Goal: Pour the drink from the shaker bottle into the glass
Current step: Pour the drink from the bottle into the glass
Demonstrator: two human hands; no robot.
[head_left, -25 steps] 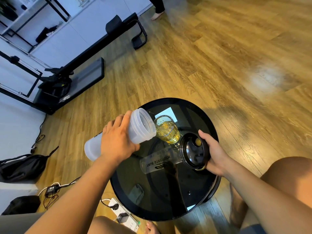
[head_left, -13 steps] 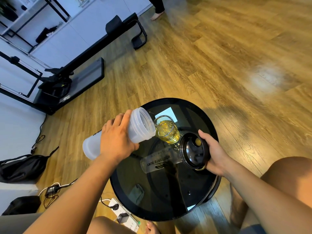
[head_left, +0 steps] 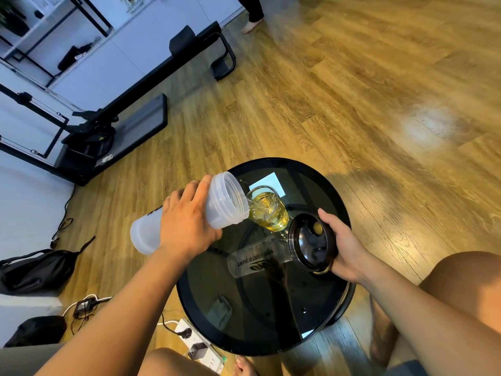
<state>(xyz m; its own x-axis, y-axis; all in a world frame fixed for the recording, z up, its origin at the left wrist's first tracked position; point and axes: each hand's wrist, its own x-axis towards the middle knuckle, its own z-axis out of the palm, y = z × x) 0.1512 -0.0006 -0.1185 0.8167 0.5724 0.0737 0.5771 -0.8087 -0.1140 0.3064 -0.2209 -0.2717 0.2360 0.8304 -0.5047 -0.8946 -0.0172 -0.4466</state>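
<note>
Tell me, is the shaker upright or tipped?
Tipped. The left hand holds the shaker nearly sideways, mouth at the glass rim, liquid running in.

Shaker bottle (head_left: 217, 204): mid-body covered by left hand (head_left: 187, 223); printed marking mostly concealed. Lid (head_left: 311, 242): far edge covered by right hand (head_left: 344, 245). Glass (head_left: 268, 210): near rim overlapped by bottle mouth. Power strip (head_left: 195, 346): partly hidden behind knee. Standing person (head_left: 253, 12): cut off at top edge.
</note>
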